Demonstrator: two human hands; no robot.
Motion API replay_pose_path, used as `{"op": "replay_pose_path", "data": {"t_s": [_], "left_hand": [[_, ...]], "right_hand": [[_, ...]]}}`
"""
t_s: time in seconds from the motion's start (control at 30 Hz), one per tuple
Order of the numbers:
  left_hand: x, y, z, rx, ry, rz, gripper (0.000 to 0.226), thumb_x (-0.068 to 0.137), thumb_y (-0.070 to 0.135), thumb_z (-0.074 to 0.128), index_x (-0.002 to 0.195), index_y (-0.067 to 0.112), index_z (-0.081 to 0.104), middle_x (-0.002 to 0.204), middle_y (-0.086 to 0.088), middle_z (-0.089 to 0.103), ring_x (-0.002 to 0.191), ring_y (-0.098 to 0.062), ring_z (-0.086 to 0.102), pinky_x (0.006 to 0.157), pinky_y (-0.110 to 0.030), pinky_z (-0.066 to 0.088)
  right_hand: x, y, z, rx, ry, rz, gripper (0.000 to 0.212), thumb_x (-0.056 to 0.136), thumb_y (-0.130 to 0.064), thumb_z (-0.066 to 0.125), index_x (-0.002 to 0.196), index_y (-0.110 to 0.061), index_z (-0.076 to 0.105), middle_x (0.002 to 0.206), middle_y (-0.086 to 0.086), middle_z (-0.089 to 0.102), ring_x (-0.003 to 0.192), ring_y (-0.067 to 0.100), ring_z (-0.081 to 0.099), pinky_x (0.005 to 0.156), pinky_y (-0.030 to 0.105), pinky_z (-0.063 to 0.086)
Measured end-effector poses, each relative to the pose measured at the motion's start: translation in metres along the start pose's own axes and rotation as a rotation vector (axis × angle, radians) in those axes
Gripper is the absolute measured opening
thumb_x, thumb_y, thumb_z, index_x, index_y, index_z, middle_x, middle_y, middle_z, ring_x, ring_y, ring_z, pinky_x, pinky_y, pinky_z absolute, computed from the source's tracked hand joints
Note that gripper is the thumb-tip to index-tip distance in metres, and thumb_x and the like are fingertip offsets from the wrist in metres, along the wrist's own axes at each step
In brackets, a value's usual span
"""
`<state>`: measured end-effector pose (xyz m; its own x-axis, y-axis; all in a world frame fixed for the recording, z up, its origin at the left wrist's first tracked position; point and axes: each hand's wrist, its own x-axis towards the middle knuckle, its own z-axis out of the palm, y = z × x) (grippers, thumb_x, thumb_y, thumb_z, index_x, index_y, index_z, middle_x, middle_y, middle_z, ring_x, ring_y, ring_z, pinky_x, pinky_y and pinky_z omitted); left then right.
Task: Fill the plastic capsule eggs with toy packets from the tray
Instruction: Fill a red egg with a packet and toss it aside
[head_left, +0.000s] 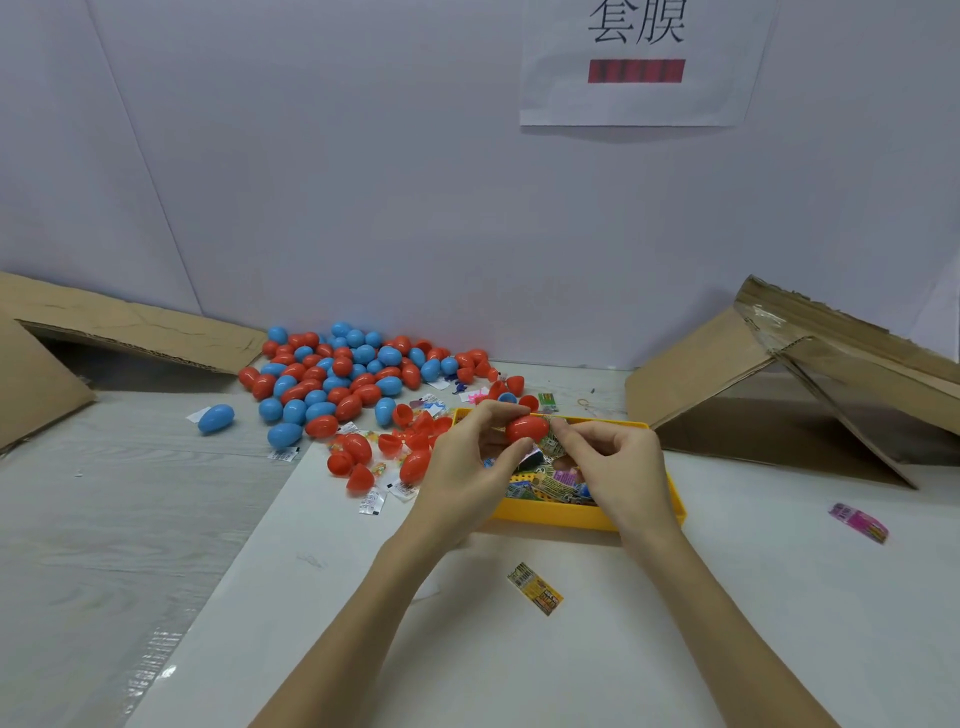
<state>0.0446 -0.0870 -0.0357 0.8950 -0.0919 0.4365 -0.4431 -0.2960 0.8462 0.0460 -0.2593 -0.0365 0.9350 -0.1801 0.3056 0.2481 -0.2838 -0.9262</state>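
Observation:
My left hand (467, 467) grips a red capsule egg (525, 429) between thumb and fingers, just above the yellow tray (561, 515). My right hand (613, 462) pinches a printed toy packet (550, 441) against the egg's right side. The tray holds several colourful toy packets (550, 483), partly hidden by both hands. A heap of red and blue eggs (343, 374) lies behind and to the left. Open red egg halves (415, 436) sit beside the tray's left end.
A loose yellow packet (535, 588) lies on the white sheet in front of the tray, a pink packet (858, 522) far right. One blue egg (216, 419) sits apart at left. Cardboard flaps (769, 374) rise at right and left (130, 332). Small white sachets (372, 503) litter the table.

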Motion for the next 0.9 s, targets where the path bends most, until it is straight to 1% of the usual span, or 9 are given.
{"op": "replay_pose_path", "data": {"t_s": [0.17, 0.3, 0.33, 0.4, 0.47, 0.57, 0.67, 0.8, 0.9], "left_hand": [[0.001, -0.002, -0.001, 0.036, 0.028, -0.001, 0.035, 0.096, 0.019, 0.071, 0.130, 0.019, 0.065, 0.119, 0.007, 0.070, 0.102, -0.006, 0.070, 0.091, -0.031, 0.059], [0.000, -0.001, -0.002, 0.041, 0.020, 0.004, 0.034, 0.095, 0.018, 0.072, 0.129, 0.021, 0.067, 0.119, 0.006, 0.070, 0.100, -0.006, 0.070, 0.090, -0.031, 0.060], [0.000, -0.001, -0.002, 0.033, 0.014, 0.005, 0.034, 0.095, 0.018, 0.072, 0.129, 0.023, 0.068, 0.120, 0.005, 0.070, 0.100, -0.006, 0.070, 0.089, -0.030, 0.060], [0.001, 0.000, -0.002, -0.008, 0.001, -0.007, 0.033, 0.096, 0.019, 0.071, 0.128, 0.025, 0.069, 0.123, 0.003, 0.067, 0.100, -0.007, 0.071, 0.088, -0.028, 0.060], [0.002, 0.001, -0.003, -0.052, -0.006, -0.027, 0.032, 0.096, 0.019, 0.071, 0.128, 0.025, 0.070, 0.124, 0.000, 0.066, 0.099, -0.009, 0.072, 0.087, -0.028, 0.061], [0.002, 0.001, -0.004, -0.059, -0.002, -0.035, 0.036, 0.097, 0.015, 0.070, 0.131, 0.025, 0.066, 0.122, 0.004, 0.069, 0.102, -0.009, 0.071, 0.088, -0.026, 0.060], [0.002, 0.002, -0.005, -0.111, 0.021, -0.064, 0.041, 0.094, 0.013, 0.072, 0.134, 0.018, 0.061, 0.116, 0.009, 0.071, 0.103, -0.003, 0.071, 0.086, -0.020, 0.057], [0.003, 0.000, -0.005, -0.079, 0.048, -0.076, 0.032, 0.094, 0.017, 0.073, 0.125, 0.011, 0.067, 0.111, 0.003, 0.074, 0.099, -0.008, 0.073, 0.090, -0.031, 0.060], [0.003, 0.001, -0.005, -0.067, 0.048, -0.073, 0.031, 0.094, 0.018, 0.073, 0.124, 0.012, 0.067, 0.112, 0.003, 0.074, 0.099, -0.008, 0.073, 0.089, -0.031, 0.061]], "right_hand": [[0.000, -0.002, 0.002, -0.006, -0.012, 0.008, 0.025, 0.097, -0.045, 0.062, 0.088, -0.029, 0.078, 0.075, -0.012, 0.077, 0.071, 0.006, 0.075, 0.062, 0.020, 0.057], [-0.003, -0.002, 0.004, -0.115, -0.014, -0.062, 0.028, 0.099, -0.044, 0.061, 0.090, -0.026, 0.081, 0.073, -0.007, 0.076, 0.072, 0.012, 0.073, 0.067, 0.038, 0.062], [-0.004, -0.001, 0.005, -0.142, -0.020, -0.086, 0.029, 0.100, -0.043, 0.061, 0.091, -0.024, 0.081, 0.073, -0.006, 0.076, 0.073, 0.011, 0.073, 0.069, 0.039, 0.061], [-0.005, -0.001, 0.005, -0.162, -0.043, -0.114, 0.027, 0.100, -0.042, 0.063, 0.091, -0.025, 0.081, 0.075, -0.010, 0.076, 0.076, 0.005, 0.072, 0.070, 0.032, 0.061], [-0.005, -0.001, 0.005, -0.108, -0.073, -0.099, 0.019, 0.098, -0.039, 0.066, 0.094, -0.027, 0.081, 0.079, -0.013, 0.077, 0.079, 0.003, 0.073, 0.071, 0.027, 0.060], [-0.005, -0.003, 0.006, 0.077, -0.117, 0.002, 0.016, 0.095, -0.030, 0.073, 0.105, -0.021, 0.080, 0.089, -0.009, 0.079, 0.083, 0.011, 0.076, 0.072, 0.030, 0.062], [-0.006, -0.007, 0.008, 0.191, -0.102, 0.009, 0.010, 0.092, -0.023, 0.076, 0.102, -0.027, 0.077, 0.092, -0.010, 0.080, 0.087, 0.009, 0.076, 0.071, 0.023, 0.061], [-0.006, -0.009, 0.009, 0.174, -0.060, -0.042, 0.018, 0.092, -0.019, 0.078, 0.101, -0.033, 0.073, 0.097, -0.009, 0.079, 0.091, 0.006, 0.075, 0.077, 0.022, 0.061], [-0.007, -0.010, 0.009, 0.168, -0.057, -0.067, 0.019, 0.092, -0.019, 0.077, 0.099, -0.036, 0.072, 0.096, -0.010, 0.078, 0.091, 0.006, 0.075, 0.078, 0.022, 0.060]]}}
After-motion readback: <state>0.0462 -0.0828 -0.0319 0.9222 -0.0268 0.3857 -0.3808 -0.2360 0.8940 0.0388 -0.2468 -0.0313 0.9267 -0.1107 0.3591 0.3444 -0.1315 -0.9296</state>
